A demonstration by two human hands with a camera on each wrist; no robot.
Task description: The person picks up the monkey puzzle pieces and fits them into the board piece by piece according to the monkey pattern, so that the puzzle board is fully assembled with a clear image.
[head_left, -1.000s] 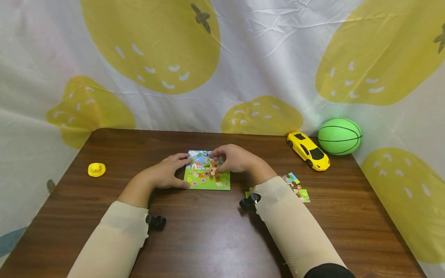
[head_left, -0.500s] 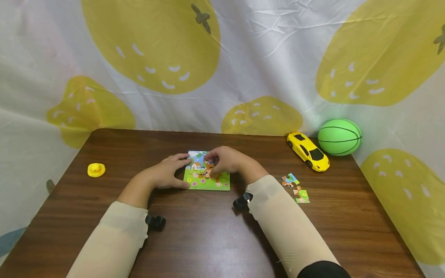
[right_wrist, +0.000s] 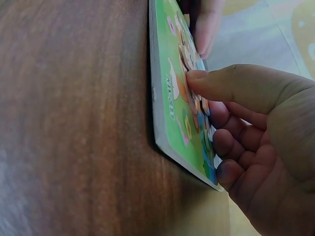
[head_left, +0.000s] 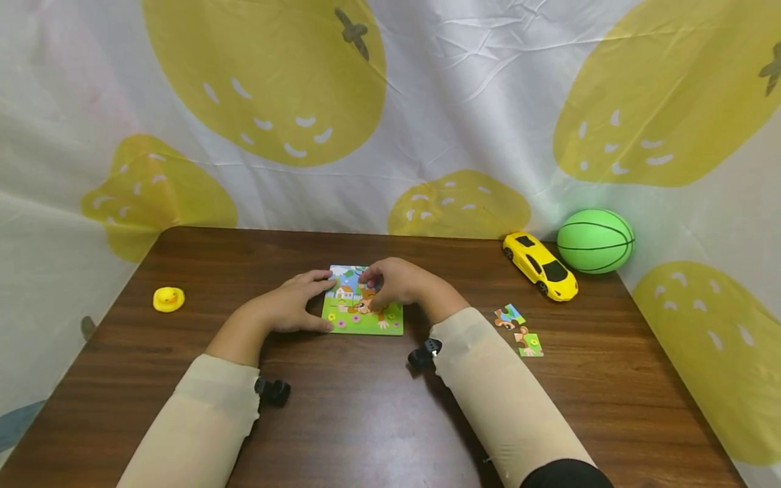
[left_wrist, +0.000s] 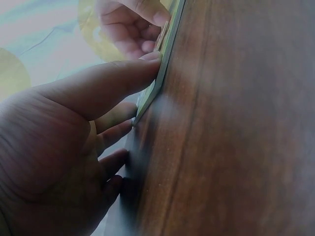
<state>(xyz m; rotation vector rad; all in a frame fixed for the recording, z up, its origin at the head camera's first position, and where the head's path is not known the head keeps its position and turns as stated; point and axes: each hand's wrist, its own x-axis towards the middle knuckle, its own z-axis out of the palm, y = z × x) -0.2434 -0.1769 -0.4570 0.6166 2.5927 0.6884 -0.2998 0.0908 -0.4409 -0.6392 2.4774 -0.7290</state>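
Observation:
A square jigsaw puzzle board [head_left: 360, 327] with a cartoon animal, house and flowers lies on the table. My left hand [head_left: 295, 303] spans the board's left side, its thumb on the near left corner and its fingertips at the far left; the fingers are nearly straight. My right hand [head_left: 399, 283] is over the board's right half, thumb and fingers bent around a puzzle piece [right_wrist: 192, 101] at the picture's middle. In the right wrist view the thumb presses the piece's near side, with the fingertips at its far side. The hand hides part of the picture.
Loose puzzle pieces [head_left: 528, 341] lie right of the board, beside my right forearm. A yellow toy car [head_left: 539, 266] and a green ball [head_left: 596, 241] stand at the back right. A small yellow rubber duck [head_left: 168, 299] sits at the left. A patterned curtain [head_left: 427, 122] hangs behind the table.
My right hand has moved slightly left over the board, then stayed nearly still. More of the loose pieces now shows beside the right sleeve. The left hand has kept its place.

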